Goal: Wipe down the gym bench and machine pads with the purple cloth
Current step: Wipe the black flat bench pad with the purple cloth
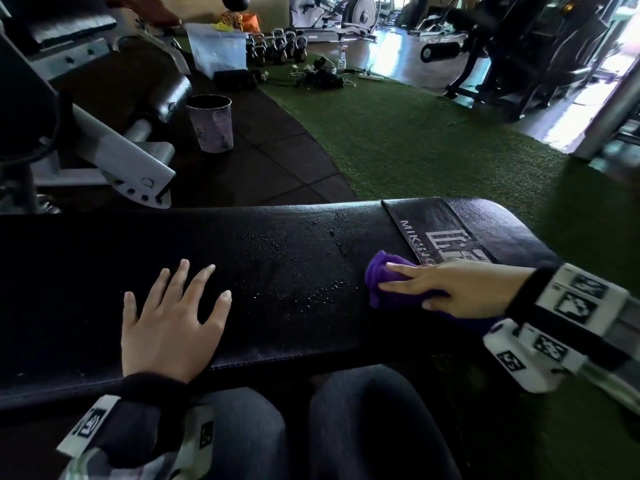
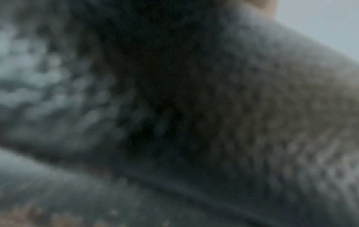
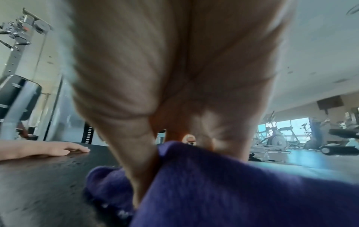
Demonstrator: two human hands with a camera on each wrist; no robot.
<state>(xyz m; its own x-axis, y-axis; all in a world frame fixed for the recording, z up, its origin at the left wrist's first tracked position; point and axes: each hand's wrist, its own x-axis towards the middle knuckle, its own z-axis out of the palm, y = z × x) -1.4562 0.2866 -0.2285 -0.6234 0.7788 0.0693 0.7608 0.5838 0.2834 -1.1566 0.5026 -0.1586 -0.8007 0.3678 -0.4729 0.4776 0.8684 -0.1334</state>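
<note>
Purple cloth [image 1: 382, 277], soft fleecy fabric bunched into a wad, sits at 3 o'clock on the gym bench [image 1: 284, 271], pinned under the right hand [image 1: 464, 289], whose fingers lie straight and flat on it pointing toward 9 o'clock, cloth edge touching the printed logo panel [image 1: 436, 233]. Bench pad is black grained vinyl, long axis 9-to-3, beaded with droplets mid-surface; left hand [image 1: 173, 320] lies flat on it at 8 o'clock, fingers spread wide, holding nothing. Tapered patterned cup [image 1: 211, 123] stands on the rubber floor tiles at 11 o'clock, dark inside, contents can't tell; clear plastic bin [image 1: 218, 48] further back, contents unclear.
</note>
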